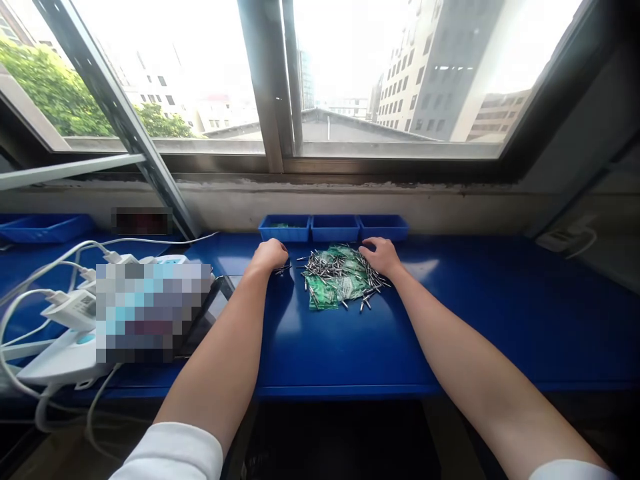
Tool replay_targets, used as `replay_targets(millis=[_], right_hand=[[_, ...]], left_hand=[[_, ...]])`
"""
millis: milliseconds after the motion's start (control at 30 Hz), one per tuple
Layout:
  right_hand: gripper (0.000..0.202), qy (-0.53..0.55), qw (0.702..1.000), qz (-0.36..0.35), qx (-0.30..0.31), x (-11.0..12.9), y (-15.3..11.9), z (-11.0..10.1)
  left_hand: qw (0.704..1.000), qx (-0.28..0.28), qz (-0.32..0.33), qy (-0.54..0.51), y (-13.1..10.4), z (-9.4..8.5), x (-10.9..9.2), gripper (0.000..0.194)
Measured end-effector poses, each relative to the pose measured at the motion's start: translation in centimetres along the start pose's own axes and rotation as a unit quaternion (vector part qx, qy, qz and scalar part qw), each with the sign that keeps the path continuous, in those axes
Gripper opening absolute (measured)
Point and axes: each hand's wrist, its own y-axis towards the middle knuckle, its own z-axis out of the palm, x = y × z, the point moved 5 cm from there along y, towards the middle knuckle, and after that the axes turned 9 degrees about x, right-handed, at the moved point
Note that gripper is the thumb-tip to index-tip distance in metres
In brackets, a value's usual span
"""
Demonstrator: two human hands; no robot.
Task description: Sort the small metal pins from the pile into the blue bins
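Note:
A pile of thin metal pins (325, 265) lies mixed with green-printed clear plastic bags (324, 293) on the blue table (345, 353). Left of the pile, my left hand (271, 255) has its fingers curled down over a few more pins (284, 269); its fingertips are hidden, so a grip on them cannot be made out. My right hand (381, 256) rests at the pile's right edge, thumb and fingers apart over the pins and touching or nearly touching them.
Three blue bins stand behind the pile: the left bin (284, 229) holds something green, beside the middle bin (335, 229) and right bin (383, 228). White power strips (60, 357) with plugs and cables occupy the left side. A window (277, 87) rises behind.

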Motion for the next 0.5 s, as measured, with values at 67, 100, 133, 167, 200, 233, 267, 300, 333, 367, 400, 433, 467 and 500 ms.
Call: replay_targets(millis=[67,100,133,167,200,233,267,300,333,367,400,433,467,500], right_hand=[[0.032,0.002,1.000,0.002,-0.003,-0.3,0.1,0.1],[0.032,0.003,1.000,0.003,-0.001,-0.4,0.1,0.1],[0.033,0.004,1.000,0.002,0.003,-0.4,0.1,0.1],[0.033,0.004,1.000,0.001,0.007,-0.3,0.1,0.1],[0.034,0.004,1.000,0.000,0.012,-0.3,0.0,0.2],[0.034,0.004,1.000,-0.001,0.016,-0.2,0.0,0.2],[0.034,0.004,1.000,-0.001,0.018,-0.1,-0.1,0.1],[0.035,0.004,1.000,-0.001,0.020,0.0,-0.1,0.1],[0.035,0.004,1.000,-0.001,0.021,0.1,-0.1,0.1],[0.035,0.003,1.000,0.000,0.023,0.1,-0.1,0.1],[0.035,0.001,1.000,0.001,0.025,0.2,-0.1,0.1],[0.036,-0.001,1.000,0.001,0.027,0.2,-0.1,0.2],[0.036,-0.004,1.000,0.001,0.030,0.2,-0.1,0.2],[0.036,-0.006,0.999,0.001,0.032,0.2,0.0,0.3]], left_hand=[[1.000,0.004,-0.011,0.015,-0.2,-0.3,0.1,0.025],[1.000,0.004,-0.013,0.023,-0.4,-0.5,0.0,0.024],[0.999,0.010,-0.015,0.031,-0.5,-0.7,-0.1,0.024],[0.999,0.023,-0.018,0.040,-0.7,-0.8,-0.2,0.023],[0.998,0.041,-0.021,0.050,-0.8,-0.8,-0.2,0.024],[0.996,0.061,-0.023,0.061,-1.0,-0.8,-0.3,0.025],[0.994,0.081,-0.023,0.069,-1.1,-0.9,-0.3,0.028],[0.992,0.099,-0.019,0.075,-1.2,-0.8,-0.3,0.032],[0.991,0.111,-0.014,0.079,-1.3,-0.7,-0.4,0.034],[0.989,0.120,-0.010,0.082,-1.3,-0.6,-0.4,0.033],[0.988,0.127,-0.009,0.083,-1.3,-0.4,-0.5,0.029],[0.988,0.131,-0.011,0.082,-1.2,-0.1,-0.7,0.024],[0.988,0.132,-0.016,0.079,-1.2,0.3,-0.8,0.018],[0.988,0.134,-0.022,0.068,-1.1,0.7,-1.0,0.014]])
